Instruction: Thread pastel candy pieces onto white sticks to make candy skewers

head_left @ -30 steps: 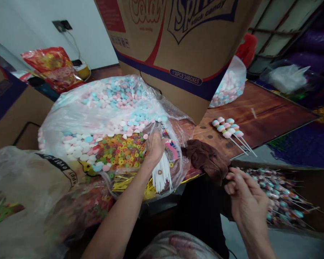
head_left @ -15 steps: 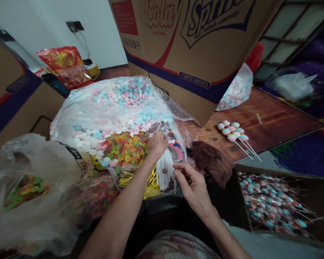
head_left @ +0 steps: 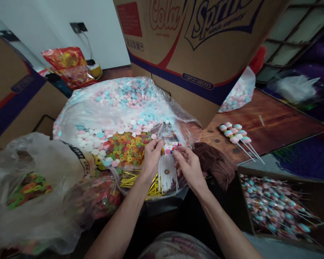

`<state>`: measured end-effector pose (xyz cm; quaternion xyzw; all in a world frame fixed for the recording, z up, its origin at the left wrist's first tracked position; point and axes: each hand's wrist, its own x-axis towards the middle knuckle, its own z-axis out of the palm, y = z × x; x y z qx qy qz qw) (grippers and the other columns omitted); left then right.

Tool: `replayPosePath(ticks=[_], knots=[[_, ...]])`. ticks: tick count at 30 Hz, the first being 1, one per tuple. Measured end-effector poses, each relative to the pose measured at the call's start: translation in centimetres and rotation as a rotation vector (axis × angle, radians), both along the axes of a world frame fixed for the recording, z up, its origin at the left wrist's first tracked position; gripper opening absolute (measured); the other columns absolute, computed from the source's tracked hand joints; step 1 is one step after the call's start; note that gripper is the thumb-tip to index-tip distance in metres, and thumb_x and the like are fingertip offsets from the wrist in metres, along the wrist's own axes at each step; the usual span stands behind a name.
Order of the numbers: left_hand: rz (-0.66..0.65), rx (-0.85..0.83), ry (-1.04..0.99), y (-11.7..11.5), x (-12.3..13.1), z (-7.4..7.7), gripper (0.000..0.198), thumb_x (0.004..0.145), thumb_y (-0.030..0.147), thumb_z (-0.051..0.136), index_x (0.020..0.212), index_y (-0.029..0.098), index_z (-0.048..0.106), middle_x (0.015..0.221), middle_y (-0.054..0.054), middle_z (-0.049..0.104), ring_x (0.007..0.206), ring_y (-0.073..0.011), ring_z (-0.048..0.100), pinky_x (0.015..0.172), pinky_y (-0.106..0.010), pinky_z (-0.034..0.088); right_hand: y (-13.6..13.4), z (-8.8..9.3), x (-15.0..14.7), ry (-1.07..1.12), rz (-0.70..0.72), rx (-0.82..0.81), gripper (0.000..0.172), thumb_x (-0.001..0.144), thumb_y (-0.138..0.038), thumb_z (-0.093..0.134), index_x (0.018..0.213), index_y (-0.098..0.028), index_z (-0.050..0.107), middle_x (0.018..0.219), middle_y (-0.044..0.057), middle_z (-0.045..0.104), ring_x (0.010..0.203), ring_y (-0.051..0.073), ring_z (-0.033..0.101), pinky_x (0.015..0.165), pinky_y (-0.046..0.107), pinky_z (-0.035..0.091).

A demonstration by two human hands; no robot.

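Observation:
Between my two hands is a small printed wrapper (head_left: pixel 168 148), white with pink and red patches. My left hand (head_left: pixel 153 153) pinches its left end, and my right hand (head_left: pixel 185 162) has thumb and fingers closed on its right end. White sticks (head_left: pixel 166 176) lie in a bundle just below, with a small round brown thing on them. Colourful ring candies (head_left: pixel 128 147) are left of my left hand, and gold twist ties (head_left: pixel 131 178) sit below them. Behind lies a big clear bag (head_left: pixel 97 108) of pink, white and blue candies.
Candy skewers (head_left: pixel 234 133) rest on the wooden table (head_left: pixel 272 111) at right. A box (head_left: pixel 259 233) of wrapped candies stands lower right, beside a brown cloth (head_left: pixel 214 163). Large cartons (head_left: pixel 172 86) rise behind, and a plastic bag (head_left: pixel 51 154) lies at left.
My left hand has drawn back toward me from the far end of the sticks. Both hands now meet at the wrapper, and my right hand has moved up and closed on it. The view shifted slightly.

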<state>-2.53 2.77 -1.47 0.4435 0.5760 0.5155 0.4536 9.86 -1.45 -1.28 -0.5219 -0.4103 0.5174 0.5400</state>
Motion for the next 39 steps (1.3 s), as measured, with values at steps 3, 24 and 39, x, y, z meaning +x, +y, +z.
replayPosePath(ticks=[3, 24, 39], knots=[[0.077, 0.015, -0.373, -2.4, 0.5, -0.1, 0.025, 0.073, 0.038, 0.073, 0.076, 0.016, 0.062, 0.072, 0.002, 0.057, 0.064, -0.0085, 0.049, 0.062, -0.020, 0.040, 0.1, -0.2, -1.2, 0.103, 0.012, -0.079, 0.037, 0.071, -0.044, 0.077, 0.092, -0.016, 0.067, 0.069, -0.001, 0.063, 0.046, 0.009, 0.043, 0.038, 0.021, 0.033], [0.292, -0.058, -0.738, -4.7, 1.9, 1.3, 0.037, 0.051, 0.033, 0.091, 0.073, 0.014, 0.069, 0.072, 0.002, 0.067, 0.064, -0.0068, 0.058, 0.064, -0.019, 0.047, -1.2, -0.5, -1.6, 0.126, 0.047, 0.053, 0.025, 0.079, -0.042, 0.073, 0.089, -0.020, 0.069, 0.081, 0.000, 0.064, 0.070, 0.014, 0.053, 0.066, 0.025, 0.044], [0.357, -0.032, -0.691, -5.5, 1.1, 2.5, 0.028, 0.063, 0.034, 0.086, 0.080, 0.018, 0.071, 0.078, 0.001, 0.070, 0.067, -0.0092, 0.062, 0.065, -0.020, 0.048, -2.4, 0.7, -0.4, -0.210, -0.042, 0.111, 0.036, 0.087, -0.043, 0.060, 0.059, -0.020, 0.052, 0.059, -0.003, 0.045, 0.059, 0.013, 0.038, 0.055, 0.026, 0.034]])
